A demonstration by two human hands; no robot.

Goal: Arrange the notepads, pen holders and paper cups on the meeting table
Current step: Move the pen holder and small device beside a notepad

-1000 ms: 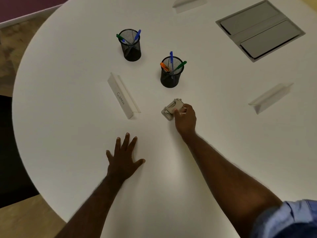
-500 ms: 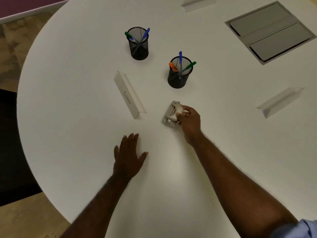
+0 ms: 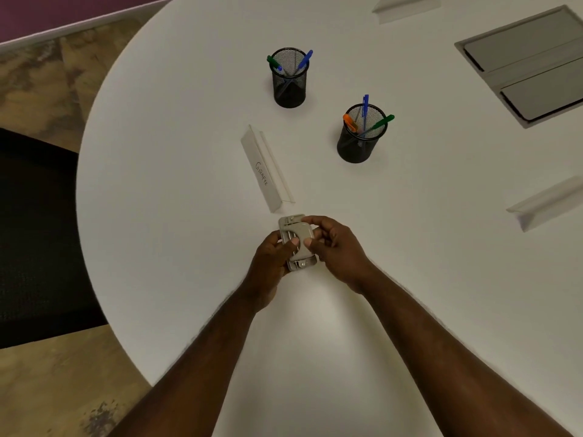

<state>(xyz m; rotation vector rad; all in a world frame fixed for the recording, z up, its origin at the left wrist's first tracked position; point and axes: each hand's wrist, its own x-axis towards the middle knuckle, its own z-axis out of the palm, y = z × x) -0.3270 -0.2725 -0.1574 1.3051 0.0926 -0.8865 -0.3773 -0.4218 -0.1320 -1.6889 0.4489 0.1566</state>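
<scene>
Dim, warm indoor light falls evenly on the white bench [image 3: 157, 190], which reads greyish, brightest in a soft patch between the forearms. Shadows are faint and short: a soft smudge left of each mesh pen holder [image 3: 289, 78]. No hard glare. The wide lens bows the bench rim and stretches the corners. Focus is mild throughout; the forearm edges and the name card [image 3: 263, 171] look slightly soft.

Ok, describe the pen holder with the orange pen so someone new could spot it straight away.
On the round white table, look left of the grey recessed hatch. Two black mesh pen holders stand there; take the nearer, right-hand one, beyond the clear name stand. It alone holds an orange pen; the far holder has only green and blue.
</scene>
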